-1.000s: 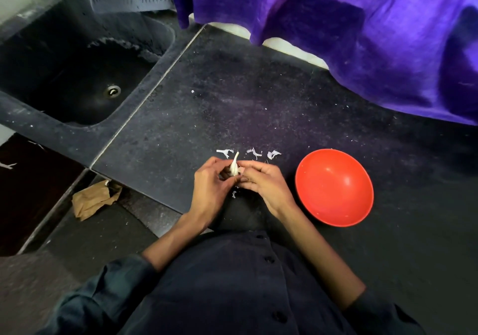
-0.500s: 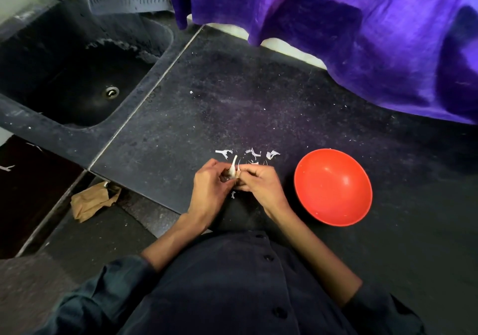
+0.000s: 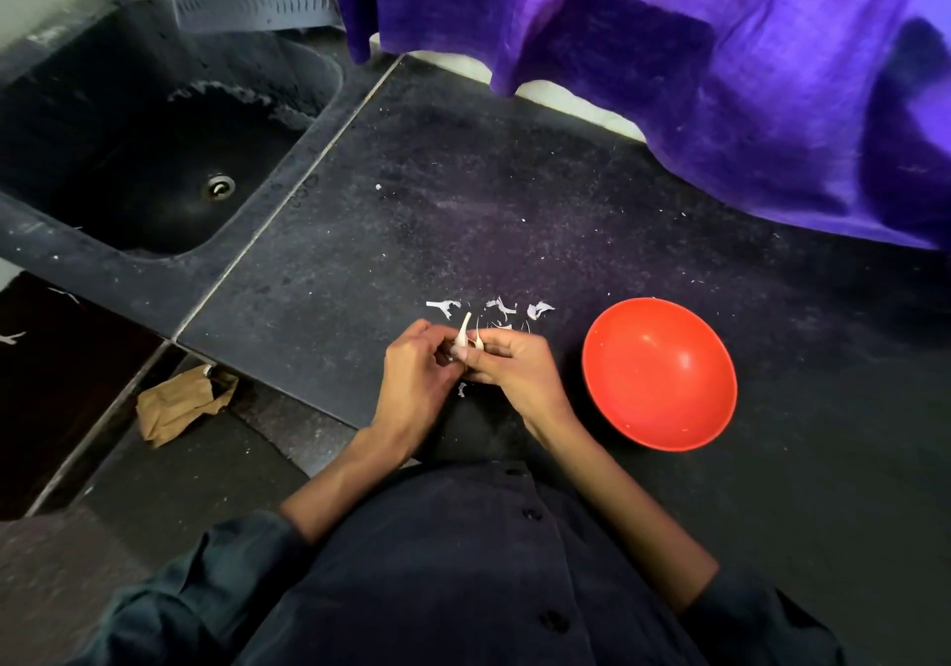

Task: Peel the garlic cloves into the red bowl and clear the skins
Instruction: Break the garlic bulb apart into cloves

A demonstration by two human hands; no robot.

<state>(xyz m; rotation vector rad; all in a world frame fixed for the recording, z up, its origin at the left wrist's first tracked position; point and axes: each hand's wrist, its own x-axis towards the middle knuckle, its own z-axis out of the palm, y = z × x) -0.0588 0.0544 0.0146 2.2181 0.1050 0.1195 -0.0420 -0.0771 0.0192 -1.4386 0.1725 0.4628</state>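
Red bowl (image 3: 659, 374) on the dark desk (image 3: 514, 212), to the right of both hands, upright, nothing visible inside beyond a few pale specks. Left hand (image 3: 417, 382) and right hand (image 3: 514, 369) brought together just above the desk's near edge, fingertips meeting. Garlic clove (image 3: 461, 341) pinched between the fingertips of both hands, fingers of each hand curled around it, its pointed pale tip standing up above them; a second thin pale point visible just right of it, clove or loose skin cannot be told. Skins (image 3: 496, 308) scattered on the desk just beyond the hands, in a short row of white scraps; one more scrap (image 3: 461, 390) lying below the hands near the edge. Bowl well clear of the skins, apart from the right hand. Sink (image 3: 154, 151) recessed to the far left, dark basin with a metal drain (image 3: 221, 187), holding nothing visible. Seam line running diagonally between sink surround and desk slab. Purple cloth (image 3: 694, 73) hanging over the far edge of the desk, covering the far right corner. Broad bare desk surface between hands and cloth, and to the right of and in front of the bowl. Crumpled brown paper (image 3: 180, 403) on the floor below the desk's left near corner. Dark shirt (image 3: 463, 573) filling the lower part of the view.
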